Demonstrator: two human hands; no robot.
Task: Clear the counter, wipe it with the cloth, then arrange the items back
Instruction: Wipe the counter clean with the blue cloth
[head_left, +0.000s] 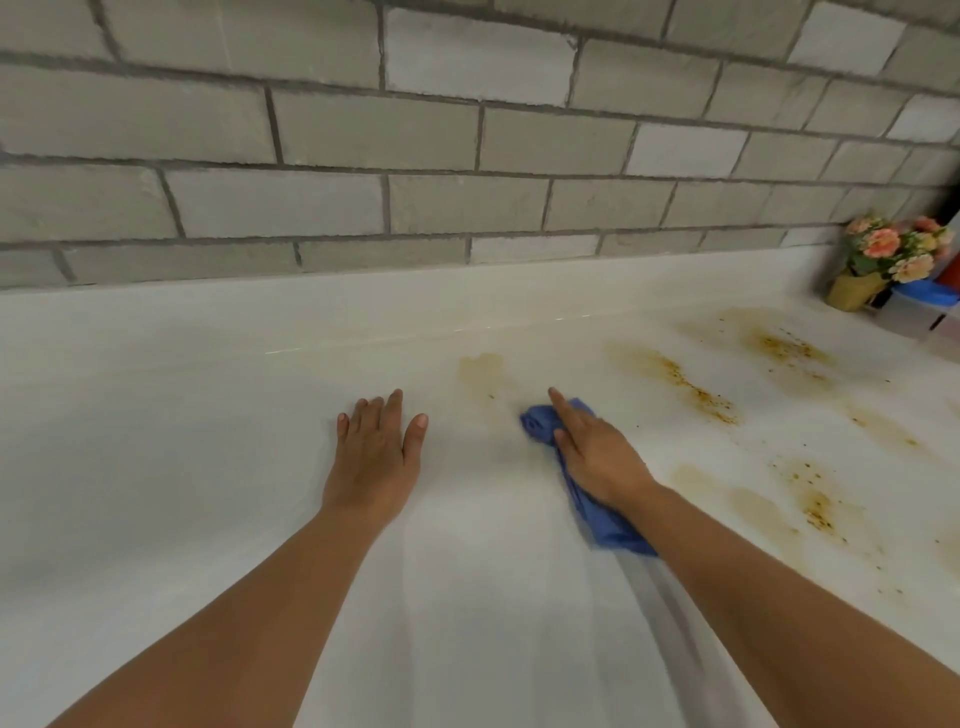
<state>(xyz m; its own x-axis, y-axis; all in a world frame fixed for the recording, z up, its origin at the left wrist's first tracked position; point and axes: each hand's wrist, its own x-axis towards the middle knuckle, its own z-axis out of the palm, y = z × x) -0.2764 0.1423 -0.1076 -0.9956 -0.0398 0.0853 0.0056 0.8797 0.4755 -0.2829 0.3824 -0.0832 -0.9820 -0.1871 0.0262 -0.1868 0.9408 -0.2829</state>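
Wiping is what's going on at this point, judging by the bare white counter (182, 415) and the blue cloth (576, 483) pressed flat under the right hand (597, 457). No real grasp is used — the fingers are spread and laid over the cloth, palm down, pinning it to the counter near the middle. The cloth is bunched into a long strip, its long axis running from the front edge toward the back wall, roughly in line with the forearm.

The left hand (376, 457) is laid flat and empty on the counter, just to the left, fingers splayed, probably for bracing.

What matters for the next stroke: most of the brown stains (696, 387) lie to the right of the cloth, toward the right end of the counter, with one faint patch (480, 369) just behind it near the back edge. So the right hand is the nearer one — a sweep rightward would likely be needed. A flower pot (862, 280) and a blue-lidded container (924, 306) are parked at the far right corner.
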